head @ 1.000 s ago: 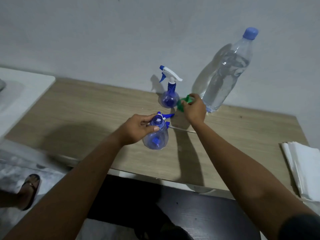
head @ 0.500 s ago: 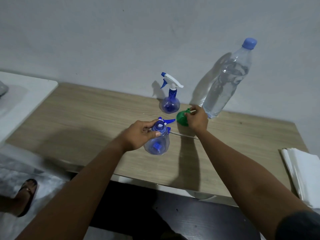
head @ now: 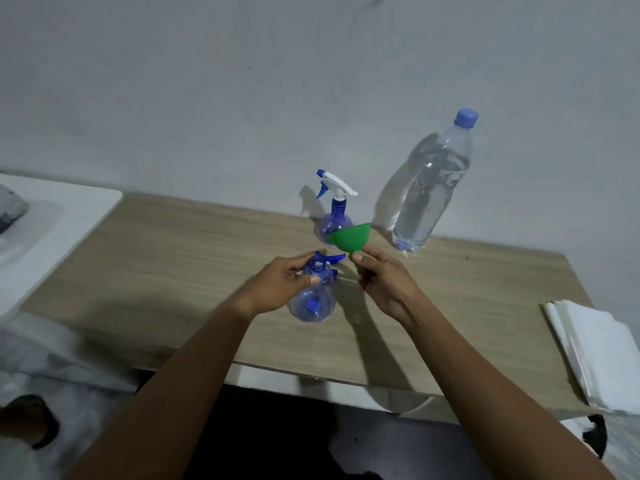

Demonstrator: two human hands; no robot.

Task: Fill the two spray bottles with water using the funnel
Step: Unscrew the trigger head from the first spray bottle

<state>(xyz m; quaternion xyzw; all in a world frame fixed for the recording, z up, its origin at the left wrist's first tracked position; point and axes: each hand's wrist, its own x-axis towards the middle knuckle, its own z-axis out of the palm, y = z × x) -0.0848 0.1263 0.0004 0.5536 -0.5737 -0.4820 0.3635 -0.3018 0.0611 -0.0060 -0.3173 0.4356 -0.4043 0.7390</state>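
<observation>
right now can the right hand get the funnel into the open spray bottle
Probably yes: the right hand holds the funnel beside the open spray bottle, whose mouth is uncovered; the left hand grips its neck.

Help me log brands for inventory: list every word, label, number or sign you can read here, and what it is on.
No readable text anywhere in this view.
The water bottle: clear, no label showing.
The near spray bottle and the far spray bottle: no print visible.
The green funnel and the white paper stack: plain.
</observation>
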